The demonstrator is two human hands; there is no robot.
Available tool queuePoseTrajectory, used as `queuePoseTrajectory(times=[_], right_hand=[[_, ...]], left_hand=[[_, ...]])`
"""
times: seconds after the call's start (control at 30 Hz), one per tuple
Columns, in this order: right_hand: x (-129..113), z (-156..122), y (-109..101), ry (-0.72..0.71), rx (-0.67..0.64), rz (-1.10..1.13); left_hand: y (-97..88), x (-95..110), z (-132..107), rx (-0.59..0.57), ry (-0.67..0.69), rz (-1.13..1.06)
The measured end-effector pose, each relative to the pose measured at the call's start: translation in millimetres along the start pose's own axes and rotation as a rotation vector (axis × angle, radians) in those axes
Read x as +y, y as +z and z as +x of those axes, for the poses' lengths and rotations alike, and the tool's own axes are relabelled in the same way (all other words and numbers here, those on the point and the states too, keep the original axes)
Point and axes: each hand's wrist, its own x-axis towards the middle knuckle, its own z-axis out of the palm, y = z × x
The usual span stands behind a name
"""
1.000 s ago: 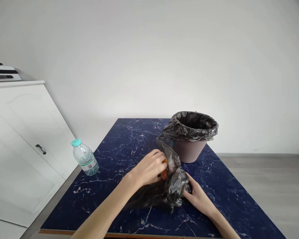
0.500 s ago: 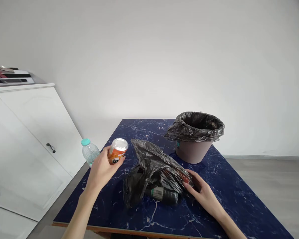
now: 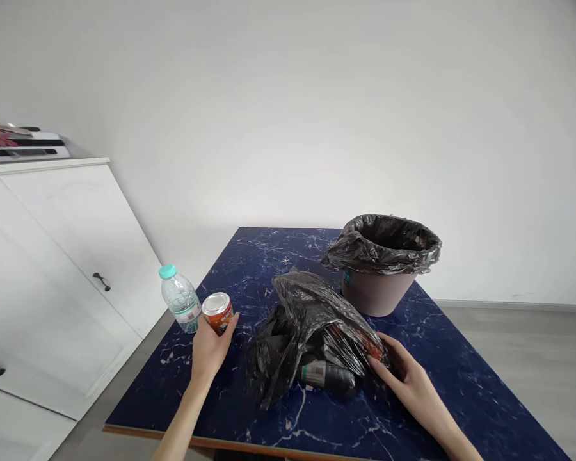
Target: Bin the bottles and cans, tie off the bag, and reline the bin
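My left hand (image 3: 209, 351) is wrapped round an orange drink can (image 3: 219, 315) with a silver end facing up, at the left side of the table. Close behind it stands a clear plastic bottle (image 3: 180, 296) with a turquoise cap. My right hand (image 3: 409, 379) grips the right end of a crumpled black plastic bag (image 3: 312, 307), thumb and fingers on either side. Something red shows through the film by my thumb; I cannot make out what it is. Under the bag's front edge lies a black roll (image 3: 333, 378) with a white and green label.
A mauve bin (image 3: 379, 296) lined with a black bag (image 3: 388, 264) stands at the table's back right. The dark blue marbled table (image 3: 264, 246) meets the wall behind. To the left is a white cabinet (image 3: 72, 256) with things on top.
My left hand has lowered the can towards the table beside the bottle. The near part of the black bag has shifted slightly right, with my right hand still on it.
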Motion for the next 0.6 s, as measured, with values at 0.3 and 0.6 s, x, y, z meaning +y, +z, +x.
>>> queuePoseTrajectory(times=[0.3,0.6], right_hand=[[-7,1,2,0.023,0.001,0.029],[-22,0,-4,0.083,-0.058,0.096]], left_hand=[[-2.9,16,-82,0.289,0.372,0.090],[26.8,98,-32,-0.595,0.889,0.143]])
